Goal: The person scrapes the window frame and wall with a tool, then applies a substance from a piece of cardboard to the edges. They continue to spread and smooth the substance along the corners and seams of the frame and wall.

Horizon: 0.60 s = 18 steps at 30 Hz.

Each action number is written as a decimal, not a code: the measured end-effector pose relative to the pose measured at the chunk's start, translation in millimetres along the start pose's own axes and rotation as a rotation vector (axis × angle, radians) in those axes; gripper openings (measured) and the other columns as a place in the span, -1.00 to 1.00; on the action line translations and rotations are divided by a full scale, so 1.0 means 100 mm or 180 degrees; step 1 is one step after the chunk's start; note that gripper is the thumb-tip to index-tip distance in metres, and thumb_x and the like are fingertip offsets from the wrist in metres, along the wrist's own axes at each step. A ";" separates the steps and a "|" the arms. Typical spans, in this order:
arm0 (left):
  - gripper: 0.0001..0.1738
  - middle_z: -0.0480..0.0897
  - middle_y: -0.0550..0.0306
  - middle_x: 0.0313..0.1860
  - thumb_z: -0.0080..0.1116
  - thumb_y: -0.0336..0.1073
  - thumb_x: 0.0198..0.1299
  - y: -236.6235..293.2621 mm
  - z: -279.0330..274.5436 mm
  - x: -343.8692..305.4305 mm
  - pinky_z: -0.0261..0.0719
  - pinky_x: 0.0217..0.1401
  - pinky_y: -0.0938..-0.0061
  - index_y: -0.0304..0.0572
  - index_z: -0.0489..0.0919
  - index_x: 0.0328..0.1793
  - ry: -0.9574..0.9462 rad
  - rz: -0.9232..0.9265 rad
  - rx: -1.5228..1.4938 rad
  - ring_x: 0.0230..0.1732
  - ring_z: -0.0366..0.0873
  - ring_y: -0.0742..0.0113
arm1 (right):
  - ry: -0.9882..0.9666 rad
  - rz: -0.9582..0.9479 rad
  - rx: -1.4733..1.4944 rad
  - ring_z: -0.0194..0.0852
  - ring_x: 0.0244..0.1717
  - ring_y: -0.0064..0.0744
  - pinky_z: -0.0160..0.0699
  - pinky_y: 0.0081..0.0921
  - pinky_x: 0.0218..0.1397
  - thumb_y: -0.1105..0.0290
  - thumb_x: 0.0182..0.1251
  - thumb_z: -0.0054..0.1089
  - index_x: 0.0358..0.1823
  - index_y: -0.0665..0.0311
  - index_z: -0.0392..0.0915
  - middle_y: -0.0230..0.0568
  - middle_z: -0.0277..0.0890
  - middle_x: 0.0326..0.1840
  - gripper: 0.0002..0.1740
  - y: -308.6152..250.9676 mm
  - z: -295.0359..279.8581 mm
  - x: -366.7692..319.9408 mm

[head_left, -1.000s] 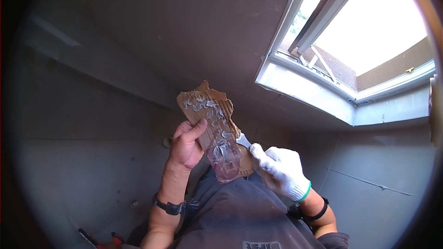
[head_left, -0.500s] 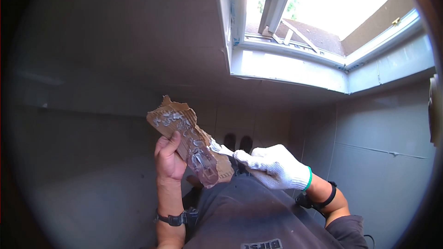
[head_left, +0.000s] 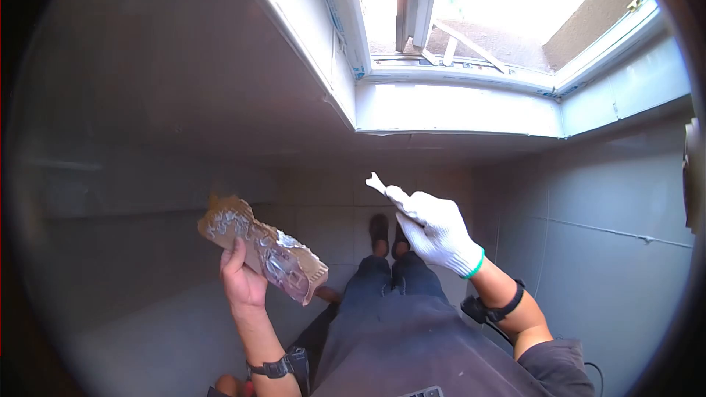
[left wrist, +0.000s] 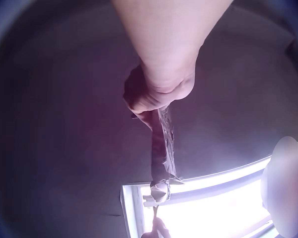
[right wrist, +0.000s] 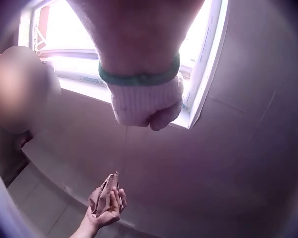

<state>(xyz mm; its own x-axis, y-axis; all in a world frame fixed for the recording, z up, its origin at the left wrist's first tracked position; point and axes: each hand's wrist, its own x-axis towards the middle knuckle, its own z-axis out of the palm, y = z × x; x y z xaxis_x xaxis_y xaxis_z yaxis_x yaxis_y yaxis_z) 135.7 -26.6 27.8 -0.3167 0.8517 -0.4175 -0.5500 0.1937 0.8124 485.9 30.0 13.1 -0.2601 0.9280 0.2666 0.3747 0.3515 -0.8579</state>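
My bare left hand (head_left: 243,279) grips a torn piece of corrugated cardboard (head_left: 263,248), thumb on its upper face. Dabs of whitish paste and a strip of clear tape show on that face. In the left wrist view the cardboard (left wrist: 161,144) appears nearly edge-on. My right hand (head_left: 437,234), in a white knitted glove with a green cuff, holds a small putty knife (head_left: 375,182); its pale blade points up and left, away from the cardboard. The glove (right wrist: 144,106) hides the knife in the right wrist view, where the left hand (right wrist: 107,215) shows below with the cardboard.
An open window (head_left: 471,51) with a white frame and sill (head_left: 456,109) stands ahead, above the hands. Grey wall panels (head_left: 596,198) with a visible joint run along the right. Below are tiled floor and the person's shoes (head_left: 379,229). Another person's limb shows at lower left.
The putty knife has come off the cardboard's edge and moved up toward the window. The left hand has carried the cardboard left and lower in view. The head view has shifted toward the window.
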 end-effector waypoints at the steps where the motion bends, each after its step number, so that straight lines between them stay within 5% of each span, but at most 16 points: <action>1: -0.57 0.67 0.00 0.26 0.06 -0.25 0.60 0.00 -0.03 0.00 0.60 0.40 0.07 -0.25 0.44 0.49 -0.0007 -0.0023 0.0020 0.27 0.65 0.08 | 0.0118 0.0035 0.0019 0.57 -0.49 -0.07 0.51 -0.33 -0.41 0.61 0.33 0.32 -0.05 0.33 0.68 -0.11 0.50 -0.44 -0.82 0.07 0.08 0.05; 5: -0.53 0.64 0.02 0.32 0.08 -0.30 0.57 0.03 -0.01 -0.01 0.55 0.44 0.10 -0.31 0.42 0.52 -0.0028 -0.0178 -0.0022 0.33 0.61 0.08 | 0.0148 0.0144 0.0387 0.63 -0.49 -0.28 0.59 -0.43 -0.35 0.58 0.40 0.27 0.23 0.35 0.69 -0.06 0.62 -0.36 -0.62 0.17 0.27 0.17; 6: -0.53 0.64 0.02 0.32 0.07 -0.31 0.57 0.06 0.03 -0.06 0.54 0.44 0.10 -0.31 0.43 0.52 0.0025 -0.0166 -0.0046 0.33 0.61 0.08 | -0.0007 0.0494 0.0996 0.61 -0.50 -0.51 0.62 -0.53 -0.32 0.52 0.51 0.19 0.39 0.36 0.61 -0.14 0.69 -0.32 -0.55 0.05 0.25 0.20; 7: -0.54 0.63 -0.01 0.34 0.08 -0.33 0.56 0.07 0.00 -0.06 0.53 0.45 0.12 -0.34 0.44 0.51 0.0130 -0.0136 -0.0003 0.34 0.61 0.09 | -0.0504 0.1545 0.1780 0.54 -0.53 -0.64 0.57 -0.62 -0.37 0.46 0.59 0.11 0.42 0.37 0.59 -0.28 0.67 -0.37 -0.56 -0.14 0.14 0.21; 13: -0.58 0.67 -0.06 0.30 0.12 -0.32 0.57 0.11 0.31 -0.11 0.58 0.42 0.15 -0.41 0.50 0.43 -0.0308 0.0119 0.0036 0.29 0.65 0.11 | -0.1366 0.2250 0.2144 0.47 -0.55 -0.71 0.52 -0.66 -0.43 0.38 0.65 0.11 0.49 0.26 0.56 -0.37 0.64 -0.39 -0.55 -0.51 -0.04 0.16; 18: -0.62 0.69 -0.08 0.26 0.12 -0.36 0.55 0.13 0.34 -0.16 0.58 0.42 0.17 -0.43 0.53 0.38 -0.0160 0.0240 0.0145 0.27 0.66 0.12 | -0.1010 0.2402 0.2571 0.47 -0.61 -0.61 0.37 -0.65 -0.55 0.34 0.62 0.16 0.44 0.42 0.54 -0.27 0.65 -0.45 -0.53 -0.49 -0.07 0.09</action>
<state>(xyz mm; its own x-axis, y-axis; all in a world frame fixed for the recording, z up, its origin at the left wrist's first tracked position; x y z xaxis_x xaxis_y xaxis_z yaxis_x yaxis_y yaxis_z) 160.0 -20.9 58.7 -0.3162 0.8878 -0.3344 -0.4900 0.1490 0.8589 471.3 21.5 60.9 -0.4673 0.7556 -0.4591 -0.1197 -0.5686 -0.8139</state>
